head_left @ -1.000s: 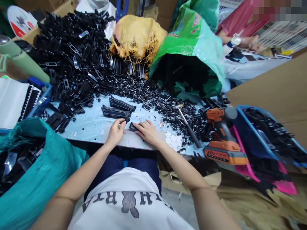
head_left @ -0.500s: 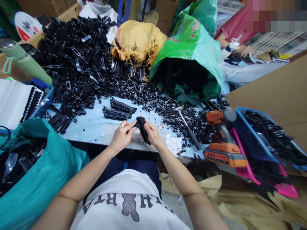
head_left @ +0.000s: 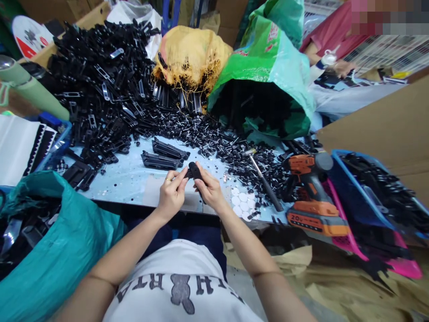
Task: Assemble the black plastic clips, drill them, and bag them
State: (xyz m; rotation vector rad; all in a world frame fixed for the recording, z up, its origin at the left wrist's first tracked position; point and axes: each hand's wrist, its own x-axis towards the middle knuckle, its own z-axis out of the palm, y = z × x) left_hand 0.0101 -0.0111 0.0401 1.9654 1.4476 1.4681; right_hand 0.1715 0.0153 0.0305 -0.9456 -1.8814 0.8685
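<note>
Over the front edge of the blue-covered table, my right hand is closed around a long black plastic part. My left hand pinches a small dark piece at the upper end of that part; the fingers hide most of it, and its kind does not show. Behind my hands lie two bundles of long black parts. To the right, a hammer rests on the table beside several white discs.
A heap of black parts fills the back left, with loose pins across the middle. An orange cordless drill, a blue basket and a green sack stand rightward. A teal sack is left. A co-worker's hand shows back right.
The black part has turned in my right hand, and my left fingers have come in against its upper end. The whole view has shifted slightly.
</note>
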